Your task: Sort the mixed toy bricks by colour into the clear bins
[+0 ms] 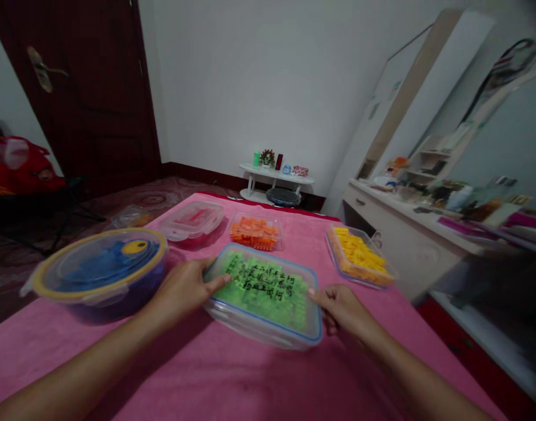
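A rectangular plastic food container (259, 333) with a clear, blue-rimmed lid is on or just above the pink cloth in front of me. Green pieces show through its lid, which bears dark handwritten characters. My left hand (189, 283) grips the container's left side, thumb on top of the lid and fingers at the far edge. On the opposite end, my right hand (340, 304) pinches the right edge, its thumb on the rim and its fingers curled beside and below. The lid appears to be in place. The fingers underneath are partly hidden.
Left stands a round yellow-rimmed container (48, 289) of blue pieces. Farther back are a lidded container (180, 234) with red contents and a clear tray (280, 240) of orange pieces. A tray (364, 279) of yellow pieces sits right. Pink cloth (232, 380) covers the surface.
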Demonstrator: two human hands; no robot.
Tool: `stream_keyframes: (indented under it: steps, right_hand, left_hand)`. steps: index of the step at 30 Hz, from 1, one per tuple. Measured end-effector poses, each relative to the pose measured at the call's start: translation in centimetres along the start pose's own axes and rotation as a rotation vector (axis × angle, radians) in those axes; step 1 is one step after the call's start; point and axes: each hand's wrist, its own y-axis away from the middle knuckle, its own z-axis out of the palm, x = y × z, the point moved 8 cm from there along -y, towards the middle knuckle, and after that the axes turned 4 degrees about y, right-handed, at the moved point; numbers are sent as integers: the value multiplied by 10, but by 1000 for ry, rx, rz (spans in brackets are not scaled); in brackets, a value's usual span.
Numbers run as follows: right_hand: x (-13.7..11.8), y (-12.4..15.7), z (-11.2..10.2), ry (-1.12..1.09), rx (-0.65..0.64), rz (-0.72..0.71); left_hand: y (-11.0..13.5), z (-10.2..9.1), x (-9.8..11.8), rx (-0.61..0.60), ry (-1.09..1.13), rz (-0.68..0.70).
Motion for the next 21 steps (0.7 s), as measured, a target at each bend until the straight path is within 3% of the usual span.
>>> stream_keyframes:
  steps: [4,6,8,11,12,14,16,19,21]
  right_hand:
    - [-28,23,25,81,-226,-134]
    - [-34,25,11,279,-213,-220]
    - [-31,16,-31,542,19,-292]
    - [-15,5,-117,881,566,-338]
    - [-5,0,-137,972,650,-347]
    - [26,-17,-166,1083,645,-264]
    - [53,-31,-178,1088,550,-214]
    - [64,-35,-174,1084,497,-254]
    - [58,-31,-167,1081,487,-303]
  left_hand:
    - [-15,-13,-4,70,-464,27]
    - [-17,-11,-4,69,-561,46]
    - [-14,-9,4,112,-627,132]
    - [4,0,30,197,-618,377]
    - [13,6,40,187,-583,461]
    - [33,25,58,100,-496,611]
    - [53,51,75,-47,-444,732]
    - [76,94,90,-298,-468,831]
    - [82,114,94,-373,-509,846]
